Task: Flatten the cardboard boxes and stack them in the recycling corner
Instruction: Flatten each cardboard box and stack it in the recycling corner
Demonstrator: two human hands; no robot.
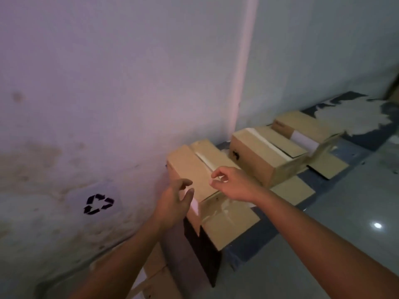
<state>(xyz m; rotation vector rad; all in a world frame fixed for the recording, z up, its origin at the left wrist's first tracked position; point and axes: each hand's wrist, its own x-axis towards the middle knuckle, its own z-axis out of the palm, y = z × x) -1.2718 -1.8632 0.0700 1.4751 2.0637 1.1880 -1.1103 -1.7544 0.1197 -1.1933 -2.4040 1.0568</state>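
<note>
Near box [190,167]: stands against the wall [108,83], top flaps closed, a pale tape strip [204,161] along the seam; its near end flap hangs open.
Left hand [172,201]: at the box's near left corner, fingers loosely spread, holding nothing.
Right hand [235,184]: over the seam, fingers curled, thumb and forefinger close together; too blurred to tell whether they pinch the tape.
Middle box [259,152]: just beyond, upright, top partly open.
Far box [302,126]: behind it, flaps splayed.
Flat cardboard [155,275]: on the floor by the wall, below the left arm.
Recycling sign [98,204]: low on the wall, left of the hands.
</note>
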